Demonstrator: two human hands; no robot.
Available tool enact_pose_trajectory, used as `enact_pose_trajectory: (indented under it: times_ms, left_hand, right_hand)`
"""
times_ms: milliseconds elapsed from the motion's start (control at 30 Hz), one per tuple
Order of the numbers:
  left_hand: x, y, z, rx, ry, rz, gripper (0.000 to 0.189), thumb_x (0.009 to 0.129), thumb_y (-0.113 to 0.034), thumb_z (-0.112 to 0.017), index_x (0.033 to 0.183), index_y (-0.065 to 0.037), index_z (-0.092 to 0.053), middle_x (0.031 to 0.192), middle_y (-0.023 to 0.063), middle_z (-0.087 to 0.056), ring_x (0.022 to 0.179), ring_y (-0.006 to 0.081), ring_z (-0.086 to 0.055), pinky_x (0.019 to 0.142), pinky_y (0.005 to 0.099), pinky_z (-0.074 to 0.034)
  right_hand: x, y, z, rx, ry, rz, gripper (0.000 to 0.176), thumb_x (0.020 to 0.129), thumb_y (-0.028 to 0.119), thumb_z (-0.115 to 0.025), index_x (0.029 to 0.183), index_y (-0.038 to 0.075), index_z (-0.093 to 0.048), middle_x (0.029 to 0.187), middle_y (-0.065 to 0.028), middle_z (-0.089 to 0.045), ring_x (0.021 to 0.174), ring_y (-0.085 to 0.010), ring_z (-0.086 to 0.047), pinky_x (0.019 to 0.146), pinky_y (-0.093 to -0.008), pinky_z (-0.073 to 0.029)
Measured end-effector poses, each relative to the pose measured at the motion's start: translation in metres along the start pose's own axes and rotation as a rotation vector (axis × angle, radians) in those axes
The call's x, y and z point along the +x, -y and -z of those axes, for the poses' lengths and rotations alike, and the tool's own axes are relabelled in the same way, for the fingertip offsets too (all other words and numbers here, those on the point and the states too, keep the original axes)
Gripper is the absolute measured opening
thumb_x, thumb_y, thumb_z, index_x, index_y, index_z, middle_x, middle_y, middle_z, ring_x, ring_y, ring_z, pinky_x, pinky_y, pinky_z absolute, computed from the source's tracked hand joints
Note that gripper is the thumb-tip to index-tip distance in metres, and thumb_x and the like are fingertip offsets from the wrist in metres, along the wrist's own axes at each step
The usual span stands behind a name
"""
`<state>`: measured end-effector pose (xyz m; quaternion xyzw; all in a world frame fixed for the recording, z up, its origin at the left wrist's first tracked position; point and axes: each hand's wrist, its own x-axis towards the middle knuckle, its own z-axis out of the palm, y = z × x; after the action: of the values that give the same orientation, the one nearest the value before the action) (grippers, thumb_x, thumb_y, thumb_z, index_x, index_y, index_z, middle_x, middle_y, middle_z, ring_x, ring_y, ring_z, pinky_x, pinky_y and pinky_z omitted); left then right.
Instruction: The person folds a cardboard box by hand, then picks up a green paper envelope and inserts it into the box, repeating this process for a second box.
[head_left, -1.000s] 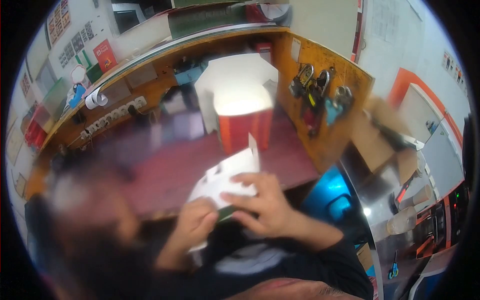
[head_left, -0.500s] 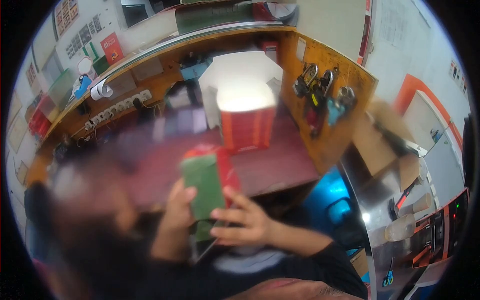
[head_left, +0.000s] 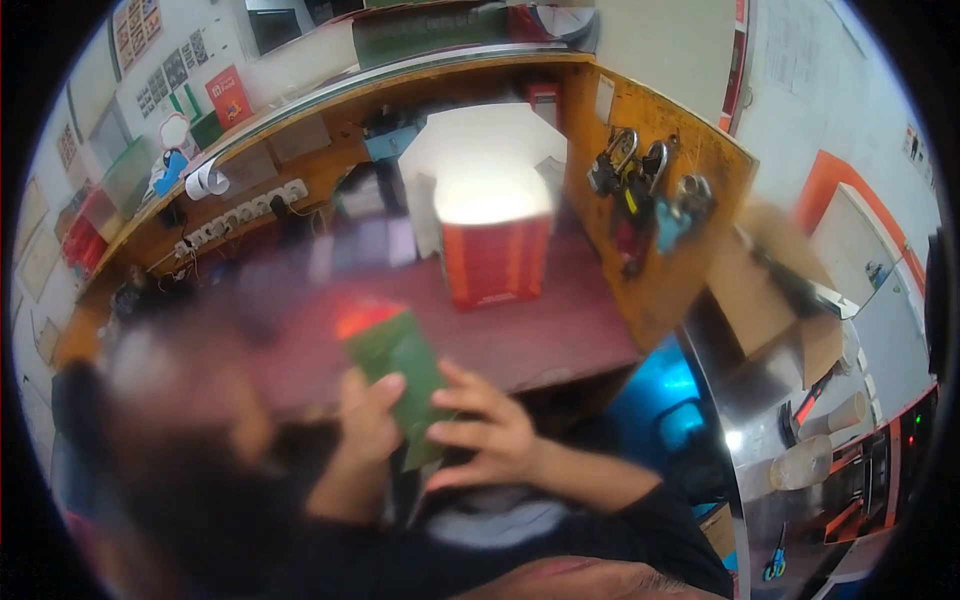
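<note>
A flat green packet (head_left: 402,375) with a blurred red part at its far end is tilted in front of me, between my two hands. My left hand (head_left: 368,418) grips its left side, with the thumb lying on the green face. At the right edge, the spread fingers of my right hand (head_left: 490,425) touch the packet. Just beyond stands an upright red box (head_left: 495,268) with its white flaps open and a bright white inside. Motion blur hides any print on the packet.
A dark red tabletop (head_left: 570,330) carries a blurred row of packets (head_left: 345,250). Padlocks (head_left: 632,185) hang on the wooden side panel. A power strip (head_left: 240,212) runs along the back. A blurred person (head_left: 170,400) is close on my left. Scissors (head_left: 777,553) lie on the right counter.
The packet has turned, its far end swinging left, and less of its red part shows. My right hand's fingers have shifted slightly along its edge. The red box has stayed put.
</note>
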<state>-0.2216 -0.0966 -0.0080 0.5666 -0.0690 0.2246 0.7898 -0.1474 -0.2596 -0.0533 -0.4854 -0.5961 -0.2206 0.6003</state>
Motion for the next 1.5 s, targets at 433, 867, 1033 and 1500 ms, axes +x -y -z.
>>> enact_pose_trajectory:
  times_ms: [433,867,1033,1500]
  left_hand:
    - [-0.001,0.030,-0.026,0.035,0.069,-0.275,0.042,0.096,-0.022,-0.058,0.130,0.003,-0.056,0.123,0.0150,-0.064,0.112,0.0244,-0.064,0.098,0.0375,-0.051]
    - [0.030,0.046,0.066,-0.259,-0.172,-0.054,0.056,0.094,-0.033,-0.059,0.137,0.001,-0.048,0.124,0.0157,-0.063,0.112,0.0288,-0.065,0.098,0.0456,-0.053]
    - [0.022,0.074,0.017,0.665,0.296,-0.184,0.057,0.092,-0.026,-0.065,0.139,0.001,-0.047,0.131,0.0190,-0.059,0.117,0.0360,-0.061,0.100,0.0474,-0.048]
    - [0.038,0.089,0.047,-0.229,0.029,0.246,0.051,0.098,-0.048,-0.053,0.118,-0.003,-0.061,0.114,0.0117,-0.068,0.108,0.0239,-0.064,0.097,0.0377,-0.048]
  right_hand:
    - [0.011,-0.020,0.011,-0.343,-0.085,0.068,0.051,0.073,0.014,-0.085,0.121,0.004,-0.070,0.136,-0.0234,-0.054,0.122,-0.0475,-0.059,0.098,-0.0505,-0.054]
    - [-0.002,-0.053,0.031,-0.156,0.089,-0.076,0.083,0.062,0.016,-0.092,0.135,0.005,-0.054,0.123,-0.0183,-0.059,0.107,-0.0369,-0.063,0.092,-0.0448,-0.051]
    - [0.021,-0.038,0.032,-0.089,-0.028,-0.219,0.091,0.068,0.028,-0.092,0.143,0.001,-0.048,0.138,-0.0255,-0.054,0.122,-0.0412,-0.057,0.104,-0.0490,-0.045]
    - [0.003,-0.051,0.040,0.165,0.100,-0.047,0.050,0.104,0.043,-0.049,0.122,0.000,-0.067,0.128,-0.0241,-0.064,0.126,-0.0447,-0.058,0.108,-0.0542,-0.042]
